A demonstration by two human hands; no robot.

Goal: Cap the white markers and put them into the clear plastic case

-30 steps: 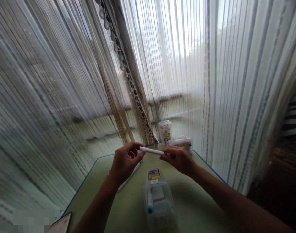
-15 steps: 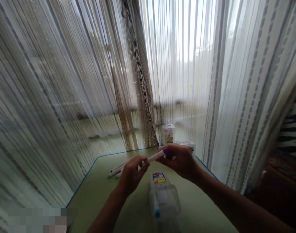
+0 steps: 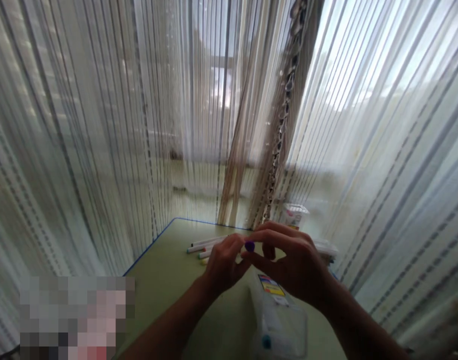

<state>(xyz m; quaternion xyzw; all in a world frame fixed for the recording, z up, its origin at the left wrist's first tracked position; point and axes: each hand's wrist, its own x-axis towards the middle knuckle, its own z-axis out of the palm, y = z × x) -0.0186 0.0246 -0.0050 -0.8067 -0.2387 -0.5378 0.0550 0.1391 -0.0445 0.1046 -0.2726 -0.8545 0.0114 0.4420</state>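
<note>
A marker with a purple end (image 3: 250,246) is held between my two hands above the table. My left hand (image 3: 224,261) is closed around its body, which is mostly hidden. At the purple end, the thumb and index finger of my right hand (image 3: 294,257) pinch the marker. Several white markers (image 3: 206,246) with differently coloured ends lie beside my left hand, partly covered by it. Below my right hand lies a clear plastic case (image 3: 285,320) with a colourful label; a marker with a blue end (image 3: 266,341) shows in it.
The pale green table (image 3: 168,280) has a blue edge. Behind my right hand stands a clear box (image 3: 297,214), and another clear case (image 3: 326,247) lies beside it. String curtains (image 3: 198,125) hang right behind the table. A blurred-out patch covers the lower left.
The view has turned left, so the table and case appear further right. My hands have come closer together, and the marker has turned so its purple end faces me.
</note>
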